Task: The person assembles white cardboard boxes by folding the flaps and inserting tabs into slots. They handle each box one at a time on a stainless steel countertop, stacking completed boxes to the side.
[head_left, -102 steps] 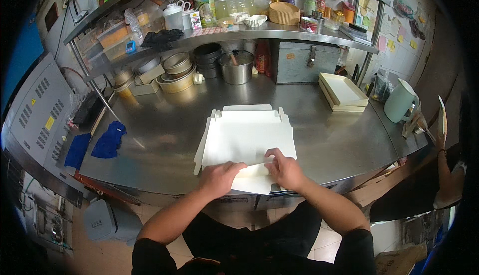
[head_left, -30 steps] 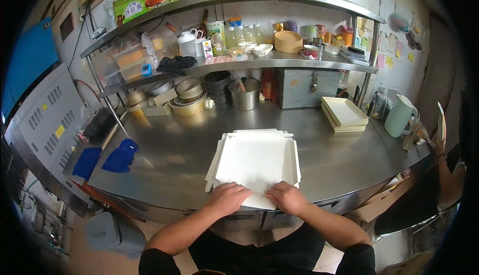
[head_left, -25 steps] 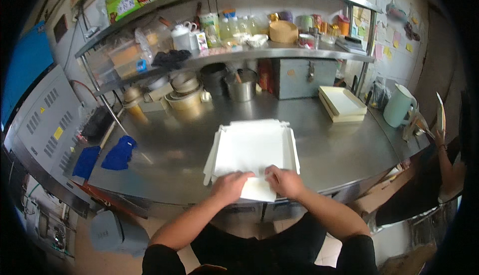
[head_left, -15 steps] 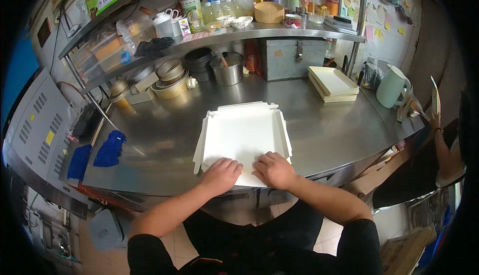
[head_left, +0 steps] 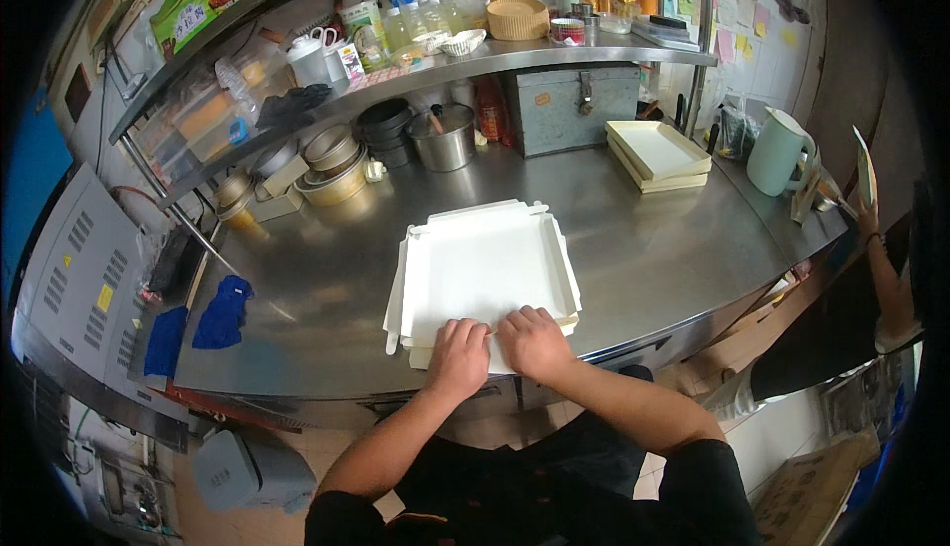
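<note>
A flat-cut white cardboard box [head_left: 485, 264], with creased edges and raised side flaps, lies on the steel worktable in front of me. More white sheets seem to be stacked under it. My left hand [head_left: 462, 356] grips its near edge, fingers curled over the fold and knuckles up. Close beside it, my right hand [head_left: 532, 342] holds the same edge with bent fingers. Both thumbs are largely hidden. The near flap shows partly between and below the hands.
Finished white trays [head_left: 658, 155] are stacked at the back right, near a pale green jug [head_left: 780, 155]. Pots [head_left: 443, 140] and a grey metal box [head_left: 574, 110] stand behind. Blue cloths [head_left: 223, 313] lie left. Another person's hand [head_left: 868, 221] holds something flat at far right.
My left hand has slid right along the near edge, closer to my right hand, which has shifted slightly left. The near edge of the cardboard looks more folded. The view has tilted slightly.
</note>
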Demonstrator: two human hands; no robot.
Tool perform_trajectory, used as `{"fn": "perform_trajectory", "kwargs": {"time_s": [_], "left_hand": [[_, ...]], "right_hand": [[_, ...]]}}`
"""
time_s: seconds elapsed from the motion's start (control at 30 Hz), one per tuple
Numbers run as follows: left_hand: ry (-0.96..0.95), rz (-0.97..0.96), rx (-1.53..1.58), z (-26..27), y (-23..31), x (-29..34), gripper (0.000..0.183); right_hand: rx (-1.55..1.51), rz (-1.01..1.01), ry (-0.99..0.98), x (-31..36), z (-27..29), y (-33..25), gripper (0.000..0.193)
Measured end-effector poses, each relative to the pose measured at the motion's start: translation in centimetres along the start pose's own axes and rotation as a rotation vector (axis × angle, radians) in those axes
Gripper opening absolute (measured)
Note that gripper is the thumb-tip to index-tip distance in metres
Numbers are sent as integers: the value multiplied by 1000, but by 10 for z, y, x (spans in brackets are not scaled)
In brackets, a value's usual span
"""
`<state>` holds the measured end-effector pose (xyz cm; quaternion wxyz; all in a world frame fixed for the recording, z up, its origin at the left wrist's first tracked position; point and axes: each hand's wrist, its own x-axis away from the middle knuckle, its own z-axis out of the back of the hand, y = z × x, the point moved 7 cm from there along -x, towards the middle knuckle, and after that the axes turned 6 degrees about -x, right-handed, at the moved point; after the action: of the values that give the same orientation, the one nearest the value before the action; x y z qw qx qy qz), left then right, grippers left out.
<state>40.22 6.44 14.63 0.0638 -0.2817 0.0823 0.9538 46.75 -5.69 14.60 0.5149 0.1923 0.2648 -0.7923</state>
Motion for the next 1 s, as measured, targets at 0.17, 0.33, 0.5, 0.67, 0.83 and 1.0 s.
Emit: {"fn": "perform_trajectory", "kwargs": {"time_s": [0.17, 0.33, 0.5, 0.67, 0.83, 1.0], "left_hand": [[-262, 150, 159, -10, -20, -23, 18], [-653, 362, 458, -28, -46, -44, 21], [-310, 244, 388, -29, -48, -40, 23], [124, 369, 1076, -54, -41, -53, 45], [2, 390, 1015, -53, -31, -53, 64], [-182, 251, 345, -26, -69, -29, 65]], "right_hand": [[-109, -96, -248, -20, -13, 21, 19], [-361, -152, -339, -31, -17, 48, 17], [-523, -182, -197, -31, -17, 54, 20], [-1103, -569, 197, -41, -65, 72, 50], [-1223, -623, 200, -49, -73, 67, 59], [-865, -573, -84, -36, -16, 68, 48]]}}
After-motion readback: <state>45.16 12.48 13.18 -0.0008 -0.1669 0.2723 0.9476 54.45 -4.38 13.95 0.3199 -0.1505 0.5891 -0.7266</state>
